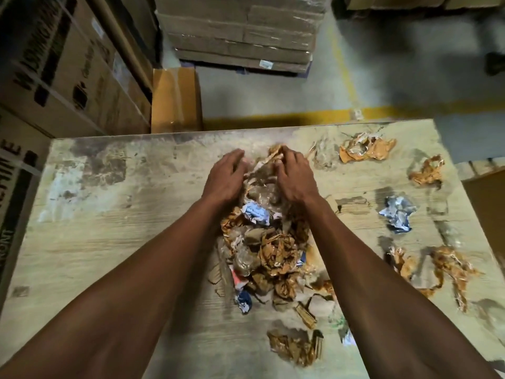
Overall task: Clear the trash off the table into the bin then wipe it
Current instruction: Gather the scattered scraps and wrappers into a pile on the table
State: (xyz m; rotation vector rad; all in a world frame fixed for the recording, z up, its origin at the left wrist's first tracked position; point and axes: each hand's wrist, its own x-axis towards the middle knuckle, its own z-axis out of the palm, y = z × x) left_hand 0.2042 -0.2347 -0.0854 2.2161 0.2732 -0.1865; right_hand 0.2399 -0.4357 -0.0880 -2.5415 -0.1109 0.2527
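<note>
Our forearms reach out from the near edge of the table (95,242), one on each side of the trash pile (269,253) heaped along its middle. At the pile's far end our left hand (225,177) and right hand (293,177) face each other, fingers spread and curled against crumpled brown paper and clear plastic, cupping it between them without a closed grip. Loose trash lies apart from the pile: a brown wad (297,348) by the near edge, a blue-and-white wrapper (397,216) toward the right edge, brown scraps (448,266) nearer us on that side, and more brown paper (366,150) at the far right corner. We see worn, stained wood over the left half of the table. Beyond the far edge stand stacked cartons (237,31) and a yellow box (176,99) on the floor.
</note>
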